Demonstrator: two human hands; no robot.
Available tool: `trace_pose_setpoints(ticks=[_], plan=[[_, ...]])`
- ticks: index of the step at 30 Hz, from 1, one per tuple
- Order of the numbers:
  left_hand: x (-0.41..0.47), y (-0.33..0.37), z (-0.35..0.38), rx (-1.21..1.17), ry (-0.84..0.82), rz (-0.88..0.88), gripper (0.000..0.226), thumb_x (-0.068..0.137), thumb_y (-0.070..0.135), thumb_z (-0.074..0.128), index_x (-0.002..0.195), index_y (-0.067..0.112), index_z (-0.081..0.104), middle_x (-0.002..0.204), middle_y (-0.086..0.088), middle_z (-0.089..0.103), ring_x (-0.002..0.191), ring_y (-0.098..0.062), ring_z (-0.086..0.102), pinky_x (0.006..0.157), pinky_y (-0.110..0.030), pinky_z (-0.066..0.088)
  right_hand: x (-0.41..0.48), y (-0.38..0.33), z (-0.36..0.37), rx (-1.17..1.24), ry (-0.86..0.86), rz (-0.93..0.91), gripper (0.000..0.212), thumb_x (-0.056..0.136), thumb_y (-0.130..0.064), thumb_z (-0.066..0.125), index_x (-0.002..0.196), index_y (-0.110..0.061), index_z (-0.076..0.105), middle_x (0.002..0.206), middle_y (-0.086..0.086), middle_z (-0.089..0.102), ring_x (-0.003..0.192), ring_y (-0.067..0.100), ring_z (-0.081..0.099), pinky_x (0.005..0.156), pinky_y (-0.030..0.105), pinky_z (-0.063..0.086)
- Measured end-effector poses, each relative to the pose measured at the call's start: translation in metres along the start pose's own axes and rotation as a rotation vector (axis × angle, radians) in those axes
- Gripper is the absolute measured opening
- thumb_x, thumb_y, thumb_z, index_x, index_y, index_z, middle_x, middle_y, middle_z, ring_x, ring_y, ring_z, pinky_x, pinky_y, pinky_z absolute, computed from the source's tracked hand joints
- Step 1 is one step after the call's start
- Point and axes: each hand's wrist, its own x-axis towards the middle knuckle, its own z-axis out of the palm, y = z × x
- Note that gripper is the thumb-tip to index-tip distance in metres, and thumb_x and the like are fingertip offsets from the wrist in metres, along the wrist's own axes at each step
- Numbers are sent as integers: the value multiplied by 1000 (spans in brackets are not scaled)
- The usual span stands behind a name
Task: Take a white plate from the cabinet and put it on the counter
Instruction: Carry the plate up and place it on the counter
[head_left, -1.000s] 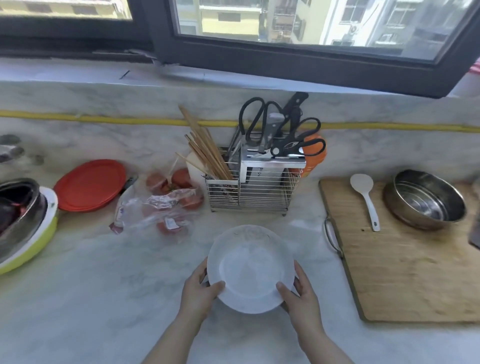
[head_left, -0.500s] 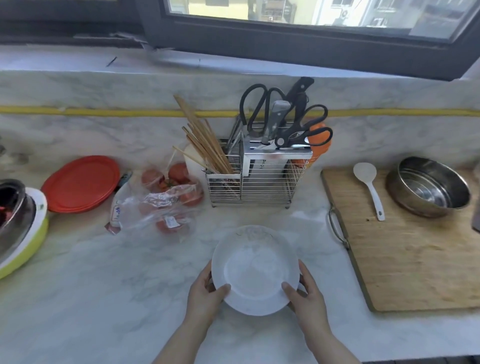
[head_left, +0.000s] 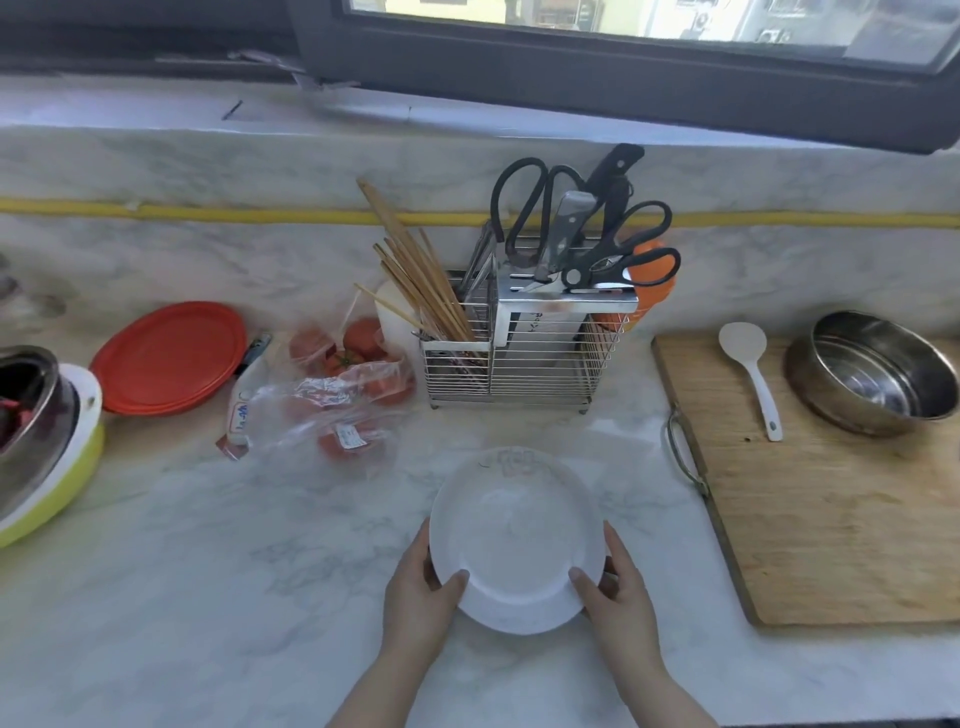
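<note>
So from the head view, a white plate (head_left: 517, 538) is gripped by both hands over the marble table (head_left: 208, 597), near its front edge. The left hand (head_left: 418, 605) is wrapped on the plate's left rim, thumb laid over the top; the right hand (head_left: 621, 603) is clamped on the right rim the same way. Whether the plate is fully resting on the table or held just above it can't be told. A faint floral print is seen on its far rim.

Behind the plate, a wire utensil rack (head_left: 511, 358) is stocked with chopsticks (head_left: 415, 270), scissors (head_left: 524, 202) and a knife. To the rack's left, a clear bag of tomatoes (head_left: 345, 384) is laid, and further left a red lid (head_left: 169, 356). At the far left edge, a steel pot in a yellow-green cooker (head_left: 47, 441) is partly cut off. On the right, a wooden cutting board (head_left: 831, 519) is topped with a white rice spoon (head_left: 750, 371) and a steel bowl (head_left: 872, 371), set apart from each other.
</note>
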Motion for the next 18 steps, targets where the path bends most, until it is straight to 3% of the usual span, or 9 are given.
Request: trace_pose_setpoints(ticks=[3, 7, 10, 13, 18], plan=[[-3, 2, 3, 84, 11, 30, 70, 76, 10, 68, 130, 47, 42, 122, 17, 58, 111, -7, 55, 91, -31, 48, 1, 0, -1, -57, 6, -34, 57, 85, -8, 62, 133, -33, 46, 109, -5, 66, 91, 3, 62, 74, 21, 51], [-5, 3, 5, 158, 20, 46, 70, 77, 10, 67, 138, 33, 41, 132, 6, 55, 120, -16, 51, 101, -44, 44, 2, 0, -3, -83, 5, -18, 59, 84, -11, 63, 133, -36, 44, 113, -1, 63, 99, 11, 61, 82, 32, 53], [-5, 6, 5, 234, 26, 58, 69, 76, 13, 66, 138, 28, 41, 133, 3, 55, 121, -19, 50, 100, -45, 44, 2, -2, -3, -80, -2, -8, 58, 84, -10, 65, 128, -42, 44, 108, -6, 65, 88, 0, 63, 66, 16, 52], [-2, 11, 3, 313, 10, 67, 67, 75, 15, 67, 136, 28, 43, 127, 3, 58, 119, -19, 51, 95, -41, 46, 2, -3, -4, -70, 2, 24, 59, 83, -9, 65, 130, -38, 43, 107, -8, 64, 86, 0, 63, 62, 12, 50], [0, 12, -4, 333, -34, 86, 62, 73, 21, 70, 129, 33, 48, 117, 5, 60, 112, -15, 52, 86, -33, 45, 4, -3, -7, -88, -15, 70, 62, 84, -13, 65, 138, -30, 39, 108, -2, 63, 93, 11, 62, 75, 27, 53]])
